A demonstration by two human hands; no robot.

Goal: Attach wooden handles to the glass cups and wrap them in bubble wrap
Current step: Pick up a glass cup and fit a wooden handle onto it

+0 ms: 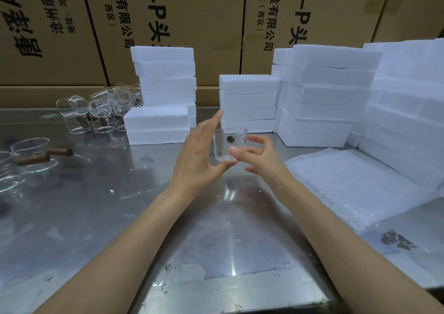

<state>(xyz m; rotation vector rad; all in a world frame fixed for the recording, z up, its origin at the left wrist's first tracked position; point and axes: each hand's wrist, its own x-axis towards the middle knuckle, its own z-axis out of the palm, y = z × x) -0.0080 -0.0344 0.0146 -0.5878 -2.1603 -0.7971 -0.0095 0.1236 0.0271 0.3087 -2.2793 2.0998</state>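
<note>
At the frame's centre I see the glass cup [230, 143] held upright above the counter [120, 217]. My left hand [199, 156] cradles it with straight fingers, thumb under its base; my right hand [255, 155] pinches its near side. Bubble wrap [355, 184] lies at right, finished cups with wooden handles [45, 155] at left.

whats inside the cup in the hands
The cup looks empty; only a dark round fitting shows on its wall. The right hand's fingers cover its lower right corner.
</note>
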